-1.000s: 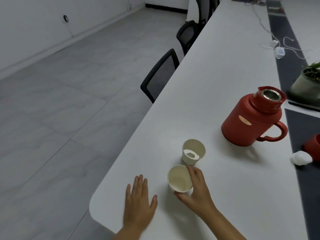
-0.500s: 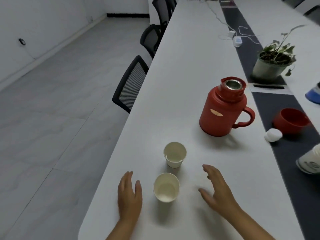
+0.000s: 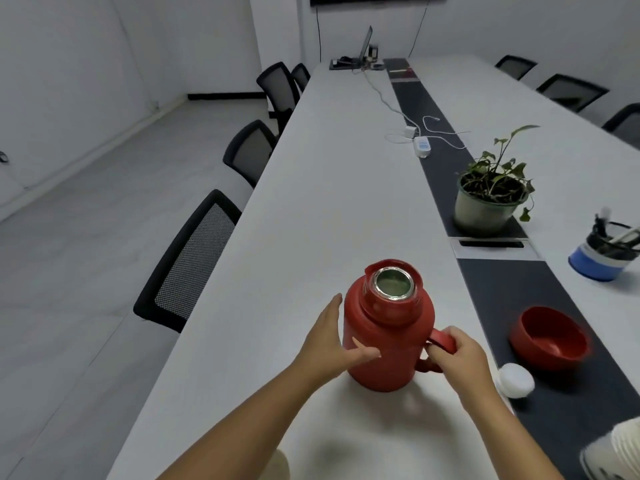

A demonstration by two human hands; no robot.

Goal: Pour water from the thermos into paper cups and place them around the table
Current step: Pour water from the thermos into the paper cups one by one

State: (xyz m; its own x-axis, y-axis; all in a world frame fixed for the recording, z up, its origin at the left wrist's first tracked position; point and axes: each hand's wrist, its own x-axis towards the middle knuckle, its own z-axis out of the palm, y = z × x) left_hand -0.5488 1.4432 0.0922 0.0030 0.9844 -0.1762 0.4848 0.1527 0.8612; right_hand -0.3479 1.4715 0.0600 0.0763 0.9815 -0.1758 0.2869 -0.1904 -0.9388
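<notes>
Right hand (image 3: pixel 457 351) curls around the handle of the red thermos (image 3: pixel 388 337) at lower centre of the frame, while the left hand (image 3: pixel 329 341) lies open and flat against its body, likely steadying it for a lift. The thermos stands upright on the tabletop (image 3: pixel 329 209), mouth uncapped; its red lid (image 3: pixel 550 337) and white stopper (image 3: pixel 516 379) rest at right. A cup rim (image 3: pixel 282 462) shows at the bottom edge, 1 stack of cups (image 3: pixel 620 448) at lower right.
</notes>
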